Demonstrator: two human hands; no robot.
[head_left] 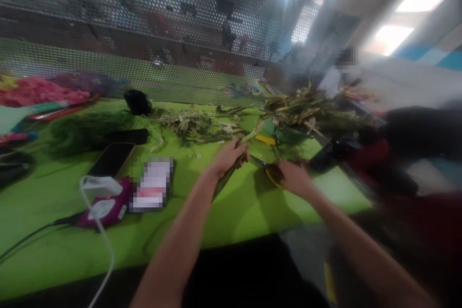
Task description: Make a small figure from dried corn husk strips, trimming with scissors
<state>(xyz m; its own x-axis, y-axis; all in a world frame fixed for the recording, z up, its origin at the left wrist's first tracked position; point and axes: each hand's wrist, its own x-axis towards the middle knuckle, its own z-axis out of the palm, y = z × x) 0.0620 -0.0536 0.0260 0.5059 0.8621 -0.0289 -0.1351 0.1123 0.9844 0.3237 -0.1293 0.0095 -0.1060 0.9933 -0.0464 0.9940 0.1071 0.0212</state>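
Note:
My left hand point(231, 156) is closed around a green plant stalk point(257, 130), which slants from the lower left up past my fingers. In my right hand point(290, 176) is a pair of scissors point(260, 162) with yellow and black handles. Their blades point left toward my left hand, close to the stalk; I cannot tell whether they touch it. Just beyond my hands a pile of dry stalks and leaves point(306, 108) covers the back of the green table point(231, 224). A green mesh-like object point(283, 134) and a yellow piece point(265, 139) lie there too.
At left are two dark phones point(114, 160) point(132, 135), a lit, blurred-out phone point(153, 185) and a purple power strip point(119, 204) with a white charger and cable point(106, 240). Green netting point(86, 130) and pink material point(39, 90) lie farther back. A perforated metal screen point(162, 24) stands behind.

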